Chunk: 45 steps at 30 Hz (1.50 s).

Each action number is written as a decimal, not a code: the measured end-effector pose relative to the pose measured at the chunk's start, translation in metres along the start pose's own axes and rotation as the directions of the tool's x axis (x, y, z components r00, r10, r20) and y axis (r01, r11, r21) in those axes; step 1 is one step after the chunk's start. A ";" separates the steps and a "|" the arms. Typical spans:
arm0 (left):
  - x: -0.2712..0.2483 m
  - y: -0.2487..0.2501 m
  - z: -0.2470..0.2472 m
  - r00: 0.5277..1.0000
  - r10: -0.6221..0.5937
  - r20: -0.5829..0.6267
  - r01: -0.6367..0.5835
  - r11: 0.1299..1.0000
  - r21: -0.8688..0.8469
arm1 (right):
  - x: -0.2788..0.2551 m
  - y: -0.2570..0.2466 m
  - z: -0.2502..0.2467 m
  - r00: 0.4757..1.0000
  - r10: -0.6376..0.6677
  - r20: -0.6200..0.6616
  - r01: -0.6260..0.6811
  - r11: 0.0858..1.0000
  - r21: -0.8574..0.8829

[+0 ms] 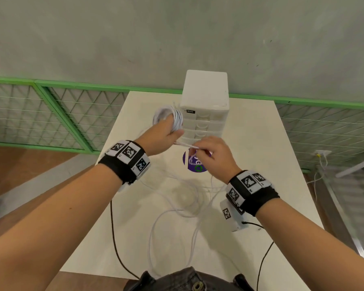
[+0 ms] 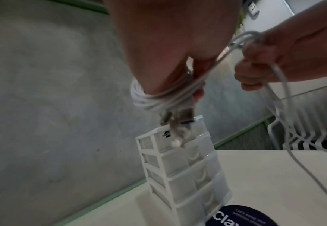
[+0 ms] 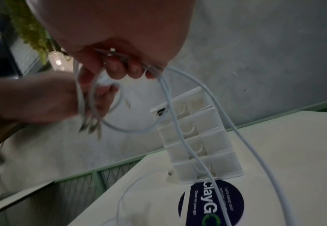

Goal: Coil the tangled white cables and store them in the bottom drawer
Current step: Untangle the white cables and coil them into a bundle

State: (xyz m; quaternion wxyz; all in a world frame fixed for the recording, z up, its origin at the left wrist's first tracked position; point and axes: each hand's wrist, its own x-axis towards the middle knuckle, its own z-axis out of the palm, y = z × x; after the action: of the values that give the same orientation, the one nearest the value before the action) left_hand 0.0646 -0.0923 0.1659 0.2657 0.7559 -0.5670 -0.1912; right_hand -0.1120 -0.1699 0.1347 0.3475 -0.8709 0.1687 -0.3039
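Note:
My left hand [image 1: 169, 131] is raised beside the white drawer tower [image 1: 205, 114] and grips a coil of white cable [image 1: 170, 115] wound round its fingers. In the left wrist view the coil [image 2: 154, 99] wraps the fingers and plug ends [image 2: 175, 134] dangle below it. My right hand [image 1: 206, 153] pinches several cable strands [image 1: 187, 145] that run across to the left hand. The right wrist view shows its curled fingers [image 3: 120, 68] around strands [image 3: 185, 142] that drop to the table. Loose tangled cable [image 1: 177, 208] lies on the table in front of me. All drawers of the tower [image 3: 195, 137] look shut.
The cream table [image 1: 261, 164] carries a round purple sticker [image 1: 194, 163] in front of the tower. Black leads [image 1: 115, 232] trail from my wrist cameras over the near edge. A green mesh fence [image 1: 51, 114] and a grey wall stand behind the table.

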 end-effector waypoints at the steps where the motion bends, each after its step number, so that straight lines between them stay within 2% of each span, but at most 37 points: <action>1: -0.003 0.001 0.003 0.997 -0.040 0.065 0.042 0.999 -0.027 | 0.003 0.002 -0.004 0.999 0.000 -0.053 -0.001 1.000 -0.027; 3: -0.009 0.009 0.008 0.979 -0.121 0.165 0.156 0.963 -0.220 | 0.009 0.007 -0.010 0.993 -0.003 -0.114 -0.011 0.993 -0.116; 5: -0.016 0.017 0.012 0.952 -0.131 0.277 0.245 0.868 -0.432 | 0.015 0.010 -0.015 0.993 0.010 -0.115 -0.033 0.978 -0.206; 6: -0.018 0.020 0.013 0.943 -0.103 0.318 0.246 0.859 -0.449 | 0.018 0.013 -0.018 0.993 0.036 -0.116 -0.063 0.969 -0.238; 8: -0.021 0.020 0.014 0.943 -0.062 0.327 0.182 0.919 -0.350 | 0.021 0.025 -0.024 0.984 0.111 -0.138 -0.143 0.957 -0.252; 10: -0.022 0.015 0.010 0.965 -0.064 0.256 0.141 0.945 -0.296 | 0.020 0.043 -0.029 0.973 0.192 -0.131 -0.218 0.949 -0.229; 14: -0.019 0.005 -0.005 0.990 -0.108 0.089 0.137 0.879 -0.457 | 0.011 0.073 -0.034 0.938 0.346 -0.019 -0.340 0.906 -0.253; 16: -0.017 0.004 -0.011 0.992 -0.126 0.022 0.121 0.873 -0.472 | 0.006 0.078 -0.032 0.938 0.346 0.004 -0.330 0.897 -0.295; 18: -0.015 0.004 -0.015 0.986 -0.160 -0.038 0.119 0.851 -0.512 | 0.001 0.078 -0.028 0.959 0.284 0.010 -0.266 0.911 -0.316; 21: -0.009 -0.001 -0.023 0.958 -0.258 -0.124 0.136 0.793 -0.594 | -0.007 0.076 -0.023 0.965 0.260 0.030 -0.239 0.922 -0.304; 24: -0.004 -0.004 -0.032 0.913 -0.321 -0.250 0.127 0.809 -0.574 | -0.015 0.080 -0.022 0.950 0.300 0.086 -0.256 0.907 -0.335; 26: 0.000 -0.004 -0.038 0.881 -0.347 -0.321 0.117 0.819 -0.562 | -0.021 0.083 -0.022 0.958 0.265 0.110 -0.214 0.915 -0.343; 28: 0.003 -0.005 -0.043 0.850 -0.371 -0.373 0.114 0.822 -0.558 | -0.025 0.083 -0.023 0.965 0.250 0.077 -0.220 0.935 -0.277; 30: 0.004 -0.006 -0.044 0.839 -0.368 -0.402 0.123 0.846 -0.518 | -0.025 0.080 -0.024 0.955 0.297 0.003 -0.291 0.938 -0.188; 32: 0.002 -0.002 -0.039 0.862 -0.333 -0.382 0.124 0.869 -0.479 | -0.022 0.076 -0.024 0.940 0.336 -0.054 -0.340 0.935 -0.103; 35: -0.001 0.006 -0.027 0.906 -0.289 -0.310 0.114 0.871 -0.478 | -0.015 0.072 -0.019 0.952 0.295 -0.076 -0.298 0.954 -0.031; 40: -0.001 0.019 -0.013 0.922 -0.290 -0.256 0.123 0.848 -0.516 | -0.010 0.062 -0.013 0.957 0.287 -0.030 -0.285 0.957 0.055; 45: -0.003 0.024 -0.007 0.941 -0.273 -0.198 0.157 0.874 -0.460 | -0.008 0.061 -0.013 0.965 0.236 -0.117 -0.239 0.971 -0.007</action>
State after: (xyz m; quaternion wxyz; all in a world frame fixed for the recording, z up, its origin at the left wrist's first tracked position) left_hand 0.0499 -0.0935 0.1865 0.4767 0.7537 -0.3819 -0.2426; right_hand -0.1319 -0.2153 0.0954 0.3617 -0.8291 0.2948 -0.3080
